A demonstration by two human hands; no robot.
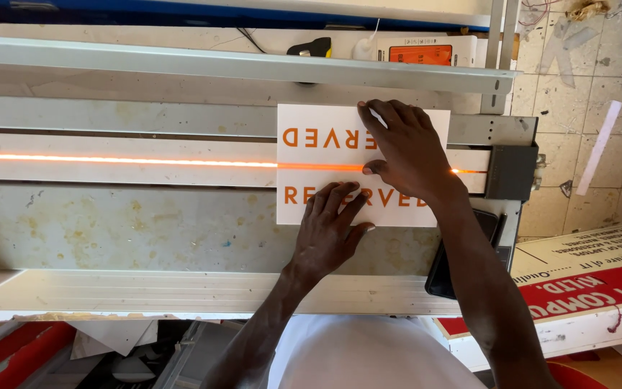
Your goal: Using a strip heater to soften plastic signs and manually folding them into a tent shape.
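While a glowing orange line (120, 160) runs from nine to three o'clock across the metal bench (109, 230), I see a white sign sheet with orange lettering (325, 148) lying flat over it, long axis along that line. Both hands press down open-palmed, gripping nothing: my right hand (406, 151) covers the sheet's three o'clock half, straddling the line, while my left hand (329, 230) rests on its six o'clock edge, nearer my body.

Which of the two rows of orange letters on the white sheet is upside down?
The far row, beyond the glowing line; the right hand covers its end. The near row reads upright.
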